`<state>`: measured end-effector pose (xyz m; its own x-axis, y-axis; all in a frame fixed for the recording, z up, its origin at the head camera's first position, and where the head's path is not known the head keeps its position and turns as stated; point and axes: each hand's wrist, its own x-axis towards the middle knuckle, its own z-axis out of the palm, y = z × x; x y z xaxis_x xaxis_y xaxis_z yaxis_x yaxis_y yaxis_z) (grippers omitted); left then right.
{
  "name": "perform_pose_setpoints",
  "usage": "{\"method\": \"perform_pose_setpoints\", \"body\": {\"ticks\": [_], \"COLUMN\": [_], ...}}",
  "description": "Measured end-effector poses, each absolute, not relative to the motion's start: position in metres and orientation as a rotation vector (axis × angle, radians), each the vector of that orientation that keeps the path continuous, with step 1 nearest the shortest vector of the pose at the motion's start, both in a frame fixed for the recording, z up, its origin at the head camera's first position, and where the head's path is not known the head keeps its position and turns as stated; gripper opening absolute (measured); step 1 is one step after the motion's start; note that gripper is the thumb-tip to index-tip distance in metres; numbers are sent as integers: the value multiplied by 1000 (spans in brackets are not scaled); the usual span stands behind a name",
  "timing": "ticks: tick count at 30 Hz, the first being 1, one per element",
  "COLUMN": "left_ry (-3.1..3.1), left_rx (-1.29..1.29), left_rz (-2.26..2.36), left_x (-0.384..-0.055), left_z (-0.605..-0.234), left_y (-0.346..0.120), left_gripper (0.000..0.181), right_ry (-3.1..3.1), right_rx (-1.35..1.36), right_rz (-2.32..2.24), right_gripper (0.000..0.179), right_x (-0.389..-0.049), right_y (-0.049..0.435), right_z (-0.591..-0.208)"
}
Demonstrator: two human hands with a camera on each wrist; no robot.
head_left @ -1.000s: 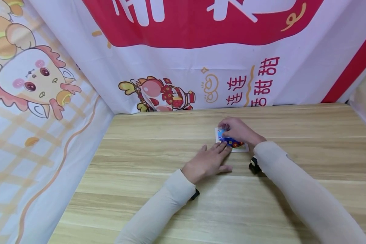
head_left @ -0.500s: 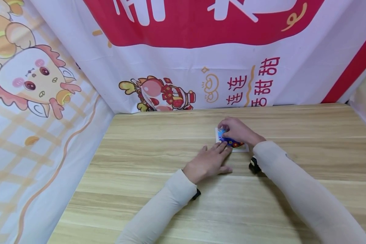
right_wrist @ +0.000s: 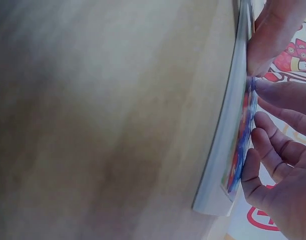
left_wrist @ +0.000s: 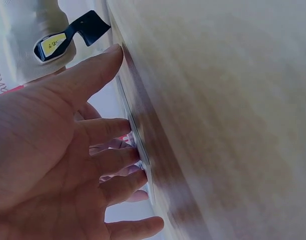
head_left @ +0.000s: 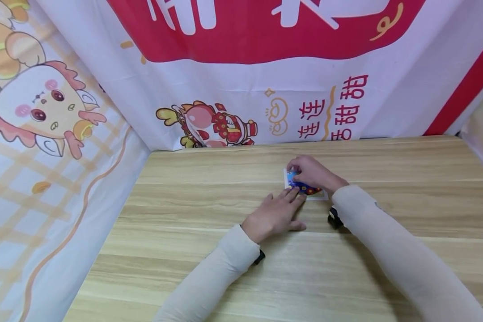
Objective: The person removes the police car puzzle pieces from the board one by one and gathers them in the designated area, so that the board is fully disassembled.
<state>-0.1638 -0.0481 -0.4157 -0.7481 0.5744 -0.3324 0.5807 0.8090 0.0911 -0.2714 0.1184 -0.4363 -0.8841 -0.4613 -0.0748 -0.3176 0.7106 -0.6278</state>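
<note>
Lying flat, white-bordered card (head_left: 306, 188), blue and red picture, under both hands

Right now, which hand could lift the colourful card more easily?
Probably the right hand: its curled fingers already pinch the card at its far edge. The left hand only presses flat fingertips on the near edge.

A colourful card (head_left: 303, 188) lies flat on a wooden desk (head_left: 185, 210). The right hand (head_left: 311, 173) covers the card's far edge; the left hand (head_left: 275, 212) presses its near-left corner with straight fingers (head_left: 291, 194).
</note>
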Motion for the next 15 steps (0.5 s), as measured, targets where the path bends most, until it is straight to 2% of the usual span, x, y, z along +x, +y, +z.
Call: {"method": "perform_pose_setpoints", "body": {"ticks": [15], "left_ry": [2645], "left_rx": [874], "left_rz": [-6], "left_x": [-162], "left_z": [-415], "left_y": [-48], "left_gripper": [83], "right_ry": [2714], "right_rx": [-669], "right_rz": [-903], "right_gripper": [24], "right_x": [-274], "right_y": [115], "right_z": [-438]}}
